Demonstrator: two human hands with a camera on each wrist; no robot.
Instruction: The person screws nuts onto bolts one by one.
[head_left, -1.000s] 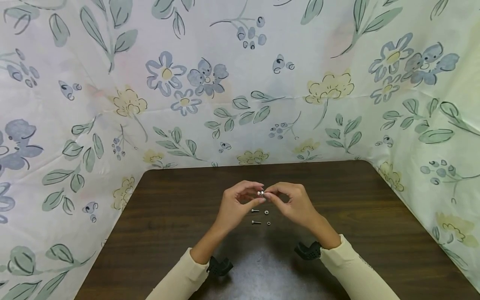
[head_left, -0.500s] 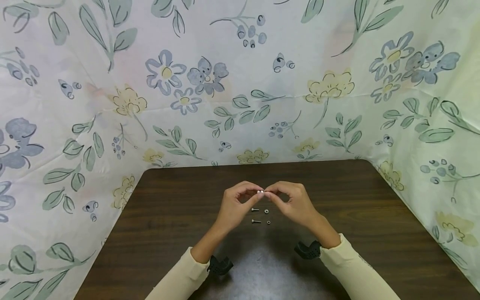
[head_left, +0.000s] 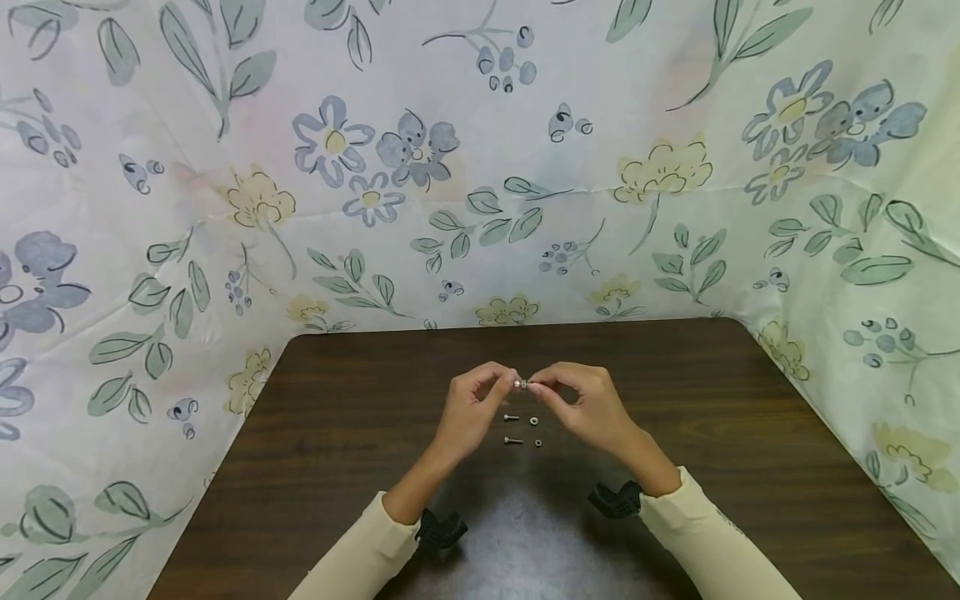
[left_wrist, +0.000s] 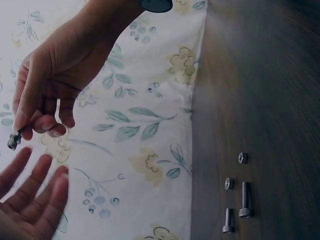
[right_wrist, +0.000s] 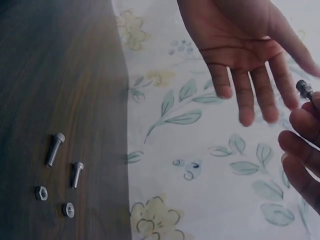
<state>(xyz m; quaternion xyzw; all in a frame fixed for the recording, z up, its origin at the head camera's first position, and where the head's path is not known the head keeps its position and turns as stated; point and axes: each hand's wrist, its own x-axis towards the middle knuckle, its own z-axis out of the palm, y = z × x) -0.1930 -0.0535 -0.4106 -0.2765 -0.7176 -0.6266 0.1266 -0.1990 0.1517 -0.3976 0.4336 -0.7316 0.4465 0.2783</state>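
Fastener [right_wrist: 303, 89] is raised above the table [head_left: 337, 400], its shank pinched between thumb and index finger of the right hand [head_left: 592, 404]. A collar, apparently a nut [right_wrist: 306, 93], sits by its wider end; I cannot confirm the fit.

Step in hand, by my judgement: threading or adjusting that nut. Next move calls for a steady right pinch while the left fingertips take and turn the wider end.

Left hand [head_left: 468, 406]: fingers straight and apart, just beside the fastener; I cannot tell whether any fingertip touches. Forearms [head_left: 416, 487] angle inward, bringing the hands face to face at the fastener.

Nearer the person than the fastener lie a short bolt [head_left: 512, 417] beside a round nut [head_left: 534, 421]; nearer again, a long bolt [head_left: 513, 441] beside a hex nut [head_left: 537, 443]. Beyond the fastener, floral cloth [head_left: 480, 258] backs the table.
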